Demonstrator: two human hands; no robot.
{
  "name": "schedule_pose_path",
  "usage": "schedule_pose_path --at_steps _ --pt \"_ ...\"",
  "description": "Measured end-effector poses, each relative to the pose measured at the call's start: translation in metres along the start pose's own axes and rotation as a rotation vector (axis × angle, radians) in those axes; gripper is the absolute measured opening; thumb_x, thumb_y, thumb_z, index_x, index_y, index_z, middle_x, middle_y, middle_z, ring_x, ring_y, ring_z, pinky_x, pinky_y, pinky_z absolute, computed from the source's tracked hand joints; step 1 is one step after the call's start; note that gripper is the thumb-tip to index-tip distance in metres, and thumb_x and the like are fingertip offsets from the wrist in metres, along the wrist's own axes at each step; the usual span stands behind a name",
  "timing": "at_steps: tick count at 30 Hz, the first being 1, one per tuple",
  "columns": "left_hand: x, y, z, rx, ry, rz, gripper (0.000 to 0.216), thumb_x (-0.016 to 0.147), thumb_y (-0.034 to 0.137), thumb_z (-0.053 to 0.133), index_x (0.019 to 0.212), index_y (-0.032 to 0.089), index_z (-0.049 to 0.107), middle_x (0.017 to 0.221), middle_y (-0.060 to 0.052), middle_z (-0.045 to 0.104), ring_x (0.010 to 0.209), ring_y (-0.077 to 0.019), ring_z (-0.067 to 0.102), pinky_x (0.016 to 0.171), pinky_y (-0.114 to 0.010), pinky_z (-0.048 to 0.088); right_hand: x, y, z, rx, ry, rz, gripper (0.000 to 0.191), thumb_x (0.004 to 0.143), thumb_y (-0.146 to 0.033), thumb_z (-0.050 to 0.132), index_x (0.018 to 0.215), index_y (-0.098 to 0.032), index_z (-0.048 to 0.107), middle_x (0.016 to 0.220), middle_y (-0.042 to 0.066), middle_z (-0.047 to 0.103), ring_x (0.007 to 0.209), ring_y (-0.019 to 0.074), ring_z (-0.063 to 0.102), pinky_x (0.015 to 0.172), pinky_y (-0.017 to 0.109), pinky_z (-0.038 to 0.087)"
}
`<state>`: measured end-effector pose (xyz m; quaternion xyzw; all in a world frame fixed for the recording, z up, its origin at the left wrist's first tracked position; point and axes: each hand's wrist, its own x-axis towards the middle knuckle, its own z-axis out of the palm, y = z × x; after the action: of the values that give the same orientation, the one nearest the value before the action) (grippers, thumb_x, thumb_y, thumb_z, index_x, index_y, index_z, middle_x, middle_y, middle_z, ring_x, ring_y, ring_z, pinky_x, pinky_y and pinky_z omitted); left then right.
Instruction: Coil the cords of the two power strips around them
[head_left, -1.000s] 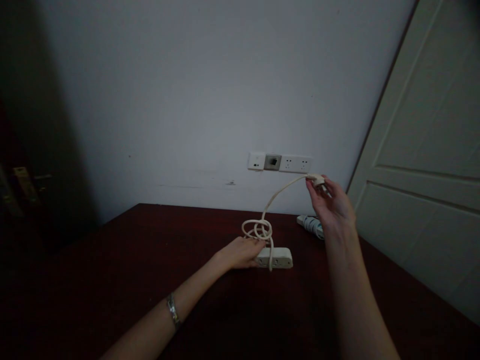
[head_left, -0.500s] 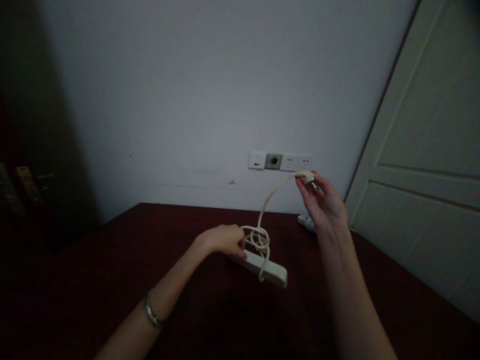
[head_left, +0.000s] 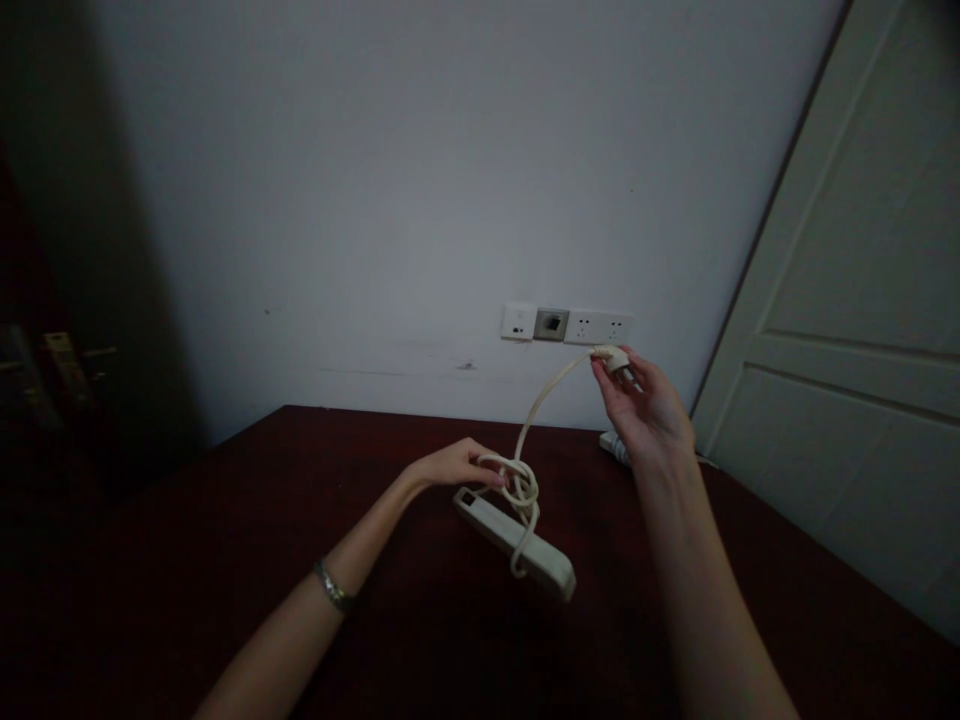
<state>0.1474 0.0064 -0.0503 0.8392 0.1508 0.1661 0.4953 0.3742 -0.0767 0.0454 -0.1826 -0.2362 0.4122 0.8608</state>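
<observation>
Head cam, near to far: your two forearms come up from the bottom edge over a dark red-brown bench (head_left: 187,560). Your left wrist has a metal bracelet (head_left: 332,587) on it.

Next out is the power strip (head_left: 517,545), off-white, long body running diagonally from upper left to lower right, w/ its near end lower right. It looks tilted, the far end raised near your left hand; can't tell whether the near end touches the bench, too dim.

Your left hand (head_left: 454,465) is just above the strip's far end, fingers loosely curled and pinched on the knotted coil of cord (head_left: 517,485). The coil sits right at your fingertips, and one loop hangs down across the strip's body.

From the coil the cord rises up and to the right in a curve to your right hand (head_left: 645,410). That hand is held up, palm toward you, thumb and fingertips closed on the plug (head_left: 611,358), w/ the other fingers partly bent. Plug is in the air, just below the wall sockets and not in them.

Behind your right hand, on the bench, lies a small white and grey object (head_left: 613,447), mostly hidden by your wrist; can't ID it.

Farthest: pale wall w/ a row of outlet plates (head_left: 568,325), plus a white panelled door (head_left: 862,350) at right. Dark door w/ a brass handle (head_left: 64,365) at far left.
</observation>
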Motion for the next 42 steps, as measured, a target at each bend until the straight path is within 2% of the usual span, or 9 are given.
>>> schedule_pose_path --at_steps 7,11,16,22,26,29,32,37,42 --pt "-0.004 0.001 -0.011 -0.275 0.278 0.080 0.034 0.073 0.032 0.065 0.097 0.008 0.067 0.089 -0.010 0.070 0.081 -0.0180 0.064 0.081 -0.033 0.047 0.010 -0.009 -0.015 -0.034 0.133 -0.078 0.013 0.077 -0.006 0.049 0.085 -0.010 0.059 0.081 0.006 0.063 0.077 0.0133 0.066 0.078 0.027 0.057" --pt "-0.012 0.011 -0.021 -0.290 0.376 0.133 0.032 0.070 0.033 0.067 0.091 0.009 0.067 0.084 -0.009 0.069 0.076 -0.0169 0.063 0.076 -0.032 0.049 0.015 -0.010 -0.032 -0.296 0.041 -0.162 0.020 0.068 -0.008 0.064 0.087 -0.009 0.064 0.069 0.003 0.064 0.062 0.0114 0.064 0.073 0.028 0.058" --pt "-0.024 0.022 -0.033 -0.300 0.411 0.165 0.028 0.070 0.032 0.066 0.085 0.009 0.065 0.081 -0.009 0.068 0.075 -0.0177 0.063 0.076 -0.034 0.049 0.015 -0.017 -0.045 -0.732 -0.116 -0.087 0.037 0.052 -0.025 0.083 0.082 -0.011 0.068 0.070 0.005 0.067 0.059 0.0137 0.064 0.057 0.022 0.057" --pt "-0.038 0.026 -0.044 -0.283 0.330 0.088 0.027 0.067 0.031 0.067 0.082 0.008 0.065 0.075 -0.008 0.068 0.068 -0.0166 0.062 0.068 -0.031 0.048 0.015 -0.027 -0.056 -1.189 -0.434 0.074 0.036 0.061 -0.036 0.078 0.086 -0.012 0.070 0.066 0.004 0.067 0.058 0.0115 0.060 0.051 0.017 0.047" --pt "-0.043 0.030 -0.047 -0.263 0.252 0.047 0.030 0.067 0.033 0.067 0.082 0.007 0.065 0.074 -0.008 0.067 0.066 -0.0171 0.062 0.065 -0.030 0.048 0.022 -0.016 -0.066 -1.288 -0.638 0.306 0.026 0.061 -0.031 0.077 0.078 -0.013 0.071 0.065 0.003 0.066 0.055 0.0111 0.056 0.048 0.018 0.043" --pt "-0.043 0.030 -0.047 -0.226 0.268 0.066 0.027 0.067 0.032 0.066 0.079 0.008 0.065 0.073 -0.007 0.066 0.065 -0.0157 0.061 0.065 -0.029 0.046 0.023 -0.006 -0.065 -1.326 -0.675 0.357 0.021 0.060 -0.027 0.077 0.074 -0.012 0.070 0.058 0.000 0.061 0.049 0.0088 0.050 0.045 0.017 0.039" --pt "-0.040 0.028 -0.047 -0.217 0.270 0.082 0.024 0.066 0.030 0.066 0.077 0.008 0.064 0.070 -0.005 0.065 0.063 -0.0134 0.059 0.064 -0.027 0.045 0.015 0.000 -0.053 -1.312 -0.707 0.315 0.025 0.062 -0.029 0.076 0.081 -0.014 0.070 0.062 0.000 0.061 0.051 0.0084 0.048 0.043 0.017 0.037" --pt "-0.035 0.025 -0.044 -0.222 0.251 0.053 0.021 0.066 0.028 0.067 0.074 0.009 0.064 0.066 -0.004 0.064 0.060 -0.0122 0.057 0.061 -0.024 0.043 0.004 0.003 -0.035 -1.316 -0.822 0.064 0.032 0.070 -0.044 0.068 0.090 -0.019 0.069 0.071 0.001 0.061 0.060 0.0112 0.050 0.050 0.020 0.040" --pt "-0.034 0.027 -0.039 -0.252 0.199 0.049 0.022 0.067 0.030 0.067 0.074 0.009 0.065 0.068 -0.006 0.066 0.061 -0.0135 0.059 0.062 -0.025 0.044 0.009 0.008 -0.033 -1.467 -0.777 -0.064 0.039 0.076 -0.052 0.058 0.092 -0.019 0.070 0.074 0.003 0.065 0.062 0.0151 0.054 0.053 0.026 0.041"
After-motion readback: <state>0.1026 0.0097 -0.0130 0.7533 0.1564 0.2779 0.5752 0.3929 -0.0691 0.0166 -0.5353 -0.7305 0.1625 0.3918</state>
